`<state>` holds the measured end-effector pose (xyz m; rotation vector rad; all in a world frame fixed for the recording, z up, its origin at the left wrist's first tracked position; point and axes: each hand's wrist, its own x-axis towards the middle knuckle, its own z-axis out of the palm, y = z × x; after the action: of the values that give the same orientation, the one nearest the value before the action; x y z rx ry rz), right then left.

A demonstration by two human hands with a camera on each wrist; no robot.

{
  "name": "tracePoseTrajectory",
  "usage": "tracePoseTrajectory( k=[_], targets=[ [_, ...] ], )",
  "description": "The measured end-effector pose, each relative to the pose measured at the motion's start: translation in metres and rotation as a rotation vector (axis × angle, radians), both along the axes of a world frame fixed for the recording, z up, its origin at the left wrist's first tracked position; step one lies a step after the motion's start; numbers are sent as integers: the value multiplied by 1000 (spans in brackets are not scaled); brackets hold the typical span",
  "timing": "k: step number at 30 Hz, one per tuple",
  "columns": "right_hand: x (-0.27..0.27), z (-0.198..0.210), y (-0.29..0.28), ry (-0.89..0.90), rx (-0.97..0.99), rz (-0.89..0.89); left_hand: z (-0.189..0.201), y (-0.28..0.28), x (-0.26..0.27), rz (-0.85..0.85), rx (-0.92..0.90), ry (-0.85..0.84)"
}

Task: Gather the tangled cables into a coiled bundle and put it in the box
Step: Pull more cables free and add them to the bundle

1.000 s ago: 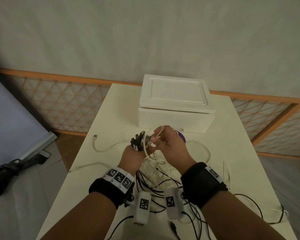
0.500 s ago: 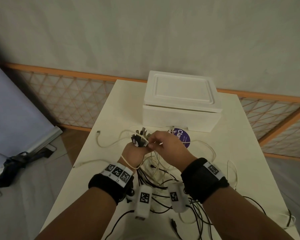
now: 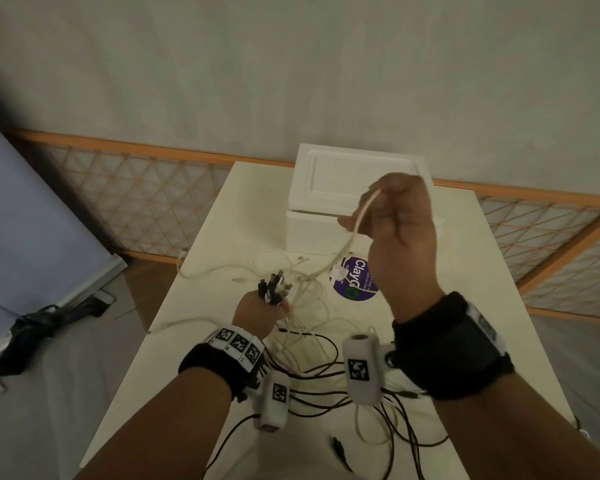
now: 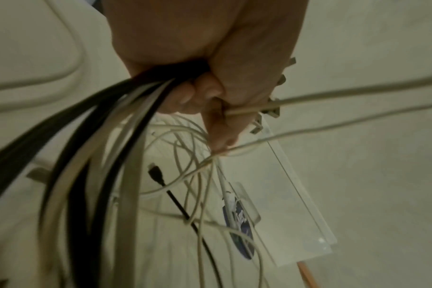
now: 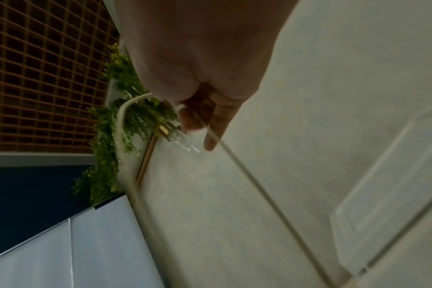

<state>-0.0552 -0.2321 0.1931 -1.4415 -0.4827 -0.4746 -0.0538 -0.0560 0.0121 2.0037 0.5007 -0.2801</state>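
My left hand (image 3: 262,311) grips a bundle of black and white cables (image 3: 274,287) low over the table, plug ends sticking up out of the fist; the left wrist view shows the cables (image 4: 106,136) hanging from the curled fingers. My right hand (image 3: 392,220) is raised in front of the white foam box (image 3: 326,174) and pinches a white cable (image 3: 347,244) that runs taut down to the left hand. In the right wrist view that white cable (image 5: 234,155) passes under the fingertips. The box stands shut at the table's far end. More loose cables (image 3: 326,368) lie tangled on the table.
A round purple sticker (image 3: 355,282) lies on the white table (image 3: 222,244) before the box. A lattice fence (image 3: 136,199) runs behind the table. A dark bag (image 3: 35,327) lies on the floor to the left, beside a pale panel (image 3: 32,220).
My right hand has risen up and to the right, away from the left hand, drawing a white cable out taut. The left hand has kept its grip on the bundle.
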Motion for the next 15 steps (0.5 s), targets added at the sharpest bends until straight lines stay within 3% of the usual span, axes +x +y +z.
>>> tracePoseTrajectory(
  k=[3, 7, 15],
  targets=[
    [0, 11, -17, -120, -43, -123, -3, 3, -2, -9, 101, 28],
    [5, -3, -24, -258, -457, -228, -13, 4, -4, -140, 13, 122],
    [-11, -4, 3, -9, -199, 0, 3, -30, -20, -257, -166, -48]
  ],
)
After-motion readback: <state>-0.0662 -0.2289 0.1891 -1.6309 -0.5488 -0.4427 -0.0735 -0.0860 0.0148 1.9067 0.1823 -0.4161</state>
